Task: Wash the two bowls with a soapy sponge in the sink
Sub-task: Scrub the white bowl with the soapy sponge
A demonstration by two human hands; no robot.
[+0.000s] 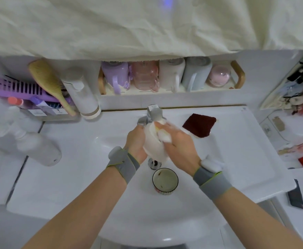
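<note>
Far left on the counter: a white pump bottle (30, 141) lying tipped, a purple basket (12, 88) with a wooden hairbrush (48, 81), a tall white bottle (85, 94), all well clear of the basin. Behind, a tray of upturned mugs (165, 76) under a draped cloth. Left hand (136, 142) wraps around the outside of a white bowl (154, 144), holding it tilted on its side over the sink (111, 203) just below the faucet (151, 114), probably so suds drip toward the drain (154, 163) and the rim faces the other hand. Right hand (179, 150) presses a foamy sponge (164, 135) against the bowl's rim and inner side, fingers curled on it; looks like mid-scrub on bowl one. The hands are close together, both on that bowl. Both wrists wear grey straps; foam sits on the right one. The second bowl (165, 180), dark-rimmed with a patterned base, stands upright in the basin just in front of the drain, untouched, some residue inside, so likely waiting its turn. Whether water is running, cannot tell. Right of the faucet, a dark red scouring pad (199, 126) lies flat on the sink ledge, within reach. Far right: a dark phone (296, 196) at the counter edge and blurred clutter.
</note>
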